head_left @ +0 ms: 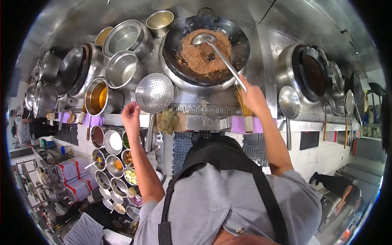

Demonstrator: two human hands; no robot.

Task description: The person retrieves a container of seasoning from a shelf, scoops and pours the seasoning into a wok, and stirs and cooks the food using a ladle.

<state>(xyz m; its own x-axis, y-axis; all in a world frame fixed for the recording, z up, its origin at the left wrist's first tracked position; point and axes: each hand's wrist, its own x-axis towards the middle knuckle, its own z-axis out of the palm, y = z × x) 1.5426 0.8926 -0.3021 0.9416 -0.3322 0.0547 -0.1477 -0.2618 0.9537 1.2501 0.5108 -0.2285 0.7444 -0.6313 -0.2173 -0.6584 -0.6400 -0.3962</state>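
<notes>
My right hand (254, 97) is closed around the handle of a metal ladle (223, 58). The ladle's bowl rests in reddish-brown minced food (194, 55) inside a large black wok (239, 45) on the burner. My left hand (130, 116) hangs left of a perforated skimmer (154, 92), close to its rim. Its fingers are curled together in a pinch; whatever may be between them is too small to make out. The skimmer lies with its handle pointing towards me, over the counter edge.
Metal pots (122, 69) and a pot of amber liquid (98, 98) stand on the left. Several ingredient bowls (115, 165) sit lower left. A bamboo brush (247, 116) and a crumpled cloth (167, 121) lie along the front edge. Another wok station (312, 75) is to the right. Other people are behind.
</notes>
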